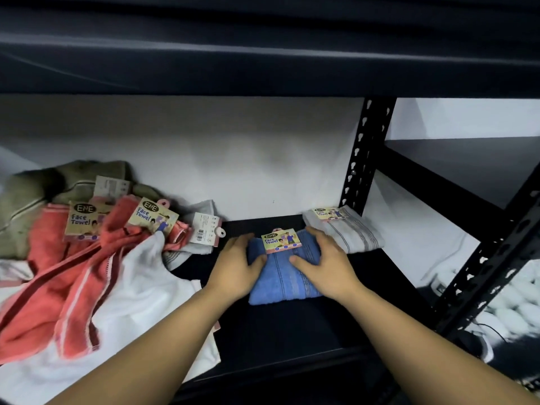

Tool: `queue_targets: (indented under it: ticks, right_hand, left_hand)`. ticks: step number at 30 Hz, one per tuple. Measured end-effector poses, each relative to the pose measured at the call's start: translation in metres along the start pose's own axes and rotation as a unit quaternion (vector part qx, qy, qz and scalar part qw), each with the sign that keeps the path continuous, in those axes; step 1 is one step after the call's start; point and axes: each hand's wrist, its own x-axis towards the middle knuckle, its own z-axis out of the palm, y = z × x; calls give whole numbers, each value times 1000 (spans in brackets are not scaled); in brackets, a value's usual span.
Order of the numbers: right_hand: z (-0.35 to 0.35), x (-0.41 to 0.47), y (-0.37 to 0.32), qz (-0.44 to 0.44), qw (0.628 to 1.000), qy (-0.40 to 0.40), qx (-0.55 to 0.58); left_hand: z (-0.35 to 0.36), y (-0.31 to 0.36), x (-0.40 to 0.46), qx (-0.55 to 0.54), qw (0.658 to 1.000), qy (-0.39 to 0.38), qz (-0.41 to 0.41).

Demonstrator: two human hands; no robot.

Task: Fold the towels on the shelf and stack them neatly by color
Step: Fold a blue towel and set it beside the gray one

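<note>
A folded blue towel (285,280) with a "Face Towel" label lies in the middle of the dark shelf (292,331). My left hand (235,266) holds its left side, fingers around the edge and thumb on top. My right hand (325,260) holds the right side the same way. Just behind it to the right lies a folded white towel (347,230) with grey stripes and a label. On the left lies an unfolded heap: coral towels (67,276), a white towel (140,302), an olive towel (32,194), and a small white one (201,229).
A black perforated upright post (366,159) stands at the back right, with a diagonal brace (493,258) further right. The upper shelf's dark underside (263,54) hangs low overhead. A white wall backs the shelf. White bundles (514,302) sit below right.
</note>
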Motion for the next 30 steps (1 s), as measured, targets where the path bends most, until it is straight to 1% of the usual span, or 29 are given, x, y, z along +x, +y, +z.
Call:
queue_targets:
  ticks: [2,4,5,7,9,10,12,14,18,25,30]
  right_hand:
    - [-3,-1,5,-42,997,39,-47]
    - [-11,5,10,-79,987,96,-104]
    - [-16,9,12,-92,979,121,-135]
    - [-28,21,19,-95,966,145,-190]
    - [-37,31,31,-68,962,123,-233]
    - [-39,35,38,-46,963,91,-249]
    - [-37,36,51,-4,965,26,-260]
    - [-33,34,59,8,966,5,-260]
    - [-30,33,56,11,963,10,-271]
    - [-36,29,50,25,966,-14,-258]
    - [-35,30,51,12,956,-31,-293]
  left_hand:
    - [0,4,-2,12,999,-3,32]
    - [1,13,-2,25,997,-11,69]
    - [3,20,-2,51,994,-30,95]
    - [9,35,0,143,974,-98,144]
    - [18,45,3,232,945,-166,160]
    - [22,48,4,256,935,-191,156]
    - [28,47,9,276,926,-219,135]
    - [31,44,16,285,927,-214,119]
    - [31,41,39,286,930,-203,109]
    - [44,41,78,285,931,-203,104]
    - [48,38,89,289,930,-199,110]
